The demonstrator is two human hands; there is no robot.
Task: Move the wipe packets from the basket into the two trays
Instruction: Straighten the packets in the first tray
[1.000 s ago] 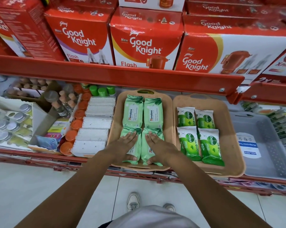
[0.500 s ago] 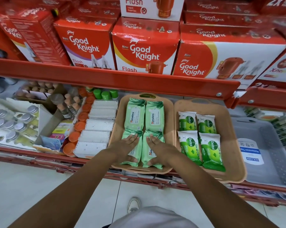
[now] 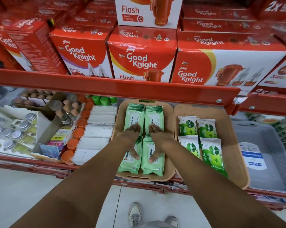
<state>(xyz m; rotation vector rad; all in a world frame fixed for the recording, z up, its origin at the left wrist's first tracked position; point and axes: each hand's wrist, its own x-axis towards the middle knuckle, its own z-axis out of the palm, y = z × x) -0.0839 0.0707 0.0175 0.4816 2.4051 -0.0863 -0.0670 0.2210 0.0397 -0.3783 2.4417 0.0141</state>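
Four pale-green wipe packets (image 3: 153,119) fill the left tray (image 3: 169,129). Both hands, left (image 3: 130,137) and right (image 3: 158,137), lie spread flat, seemingly shifted farther back than before.

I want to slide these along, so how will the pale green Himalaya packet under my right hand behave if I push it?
The Himalaya packet looks soft, so it would probably buckle rather than slide stiffly. Its glossy film likely slips easily on the tray. Lying flat, it should not tip.

four pale green soft plastic himalaya wipe packets (image 3: 153,120) lie flat in a two-by-two block in the left tan plastic tray (image 3: 169,134), under both flat palms. four darker green and white dettol wipe packets (image 3: 206,127) lie flat (also two-by-two) in the right tan plastic tray (image 3: 232,145), beside the right hand (image 3: 160,139). the grey plastic basket (image 3: 270,145) sits further right.
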